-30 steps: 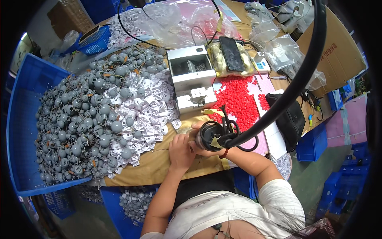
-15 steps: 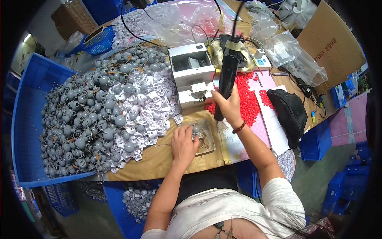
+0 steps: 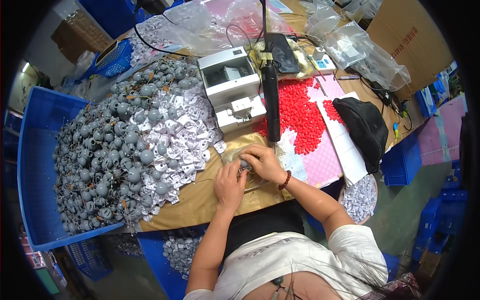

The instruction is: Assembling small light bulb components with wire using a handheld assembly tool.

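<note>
My left hand and my right hand meet over a shallow tray on the brown-covered bench. Pinched between their fingers is a small grey ball-shaped part, mostly covered by the fingertips. Just beyond my right hand a black electric screwdriver hangs upright, with no hand on it. Left of my hands lies a heap of white plastic parts. It merges into a large pile of grey ball-shaped parts with wires.
A blue bin borders the pile on the left. Behind my hands stands a white box-shaped machine. To the right lie small red parts, a black pouch and a cardboard box. A phone lies at the back.
My right hand has let go of the electric screwdriver and come down beside my left hand, onto the grey part. The screwdriver now hangs free. The view has shifted slightly.
</note>
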Available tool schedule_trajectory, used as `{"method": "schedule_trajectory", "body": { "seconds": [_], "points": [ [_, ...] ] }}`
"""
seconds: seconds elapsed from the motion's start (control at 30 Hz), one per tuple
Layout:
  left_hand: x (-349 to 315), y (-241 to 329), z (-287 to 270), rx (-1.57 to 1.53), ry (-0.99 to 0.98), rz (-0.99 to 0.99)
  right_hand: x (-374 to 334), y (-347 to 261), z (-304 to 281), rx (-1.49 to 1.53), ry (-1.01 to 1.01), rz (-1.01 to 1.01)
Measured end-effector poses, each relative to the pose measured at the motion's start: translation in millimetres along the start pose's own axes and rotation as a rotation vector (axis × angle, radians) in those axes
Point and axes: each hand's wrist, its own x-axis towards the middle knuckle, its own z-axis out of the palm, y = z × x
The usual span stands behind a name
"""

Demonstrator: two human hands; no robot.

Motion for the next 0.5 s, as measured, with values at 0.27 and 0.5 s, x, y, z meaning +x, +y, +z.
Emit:
{"method": "schedule_trajectory", "body": {
  "seconds": [0.27, 0.5],
  "points": [
    [3.9, -1.2, 0.2, -0.006, 0.007, 0.034, 19.0, 24.6, 28.4, 0.416, 0.042, 0.257],
    [6.4, -1.3, -1.7, -0.048, -0.003, 0.029, 25.5, 7.9, 30.6, 0.848, 0.196, 0.464]
  ]
}}
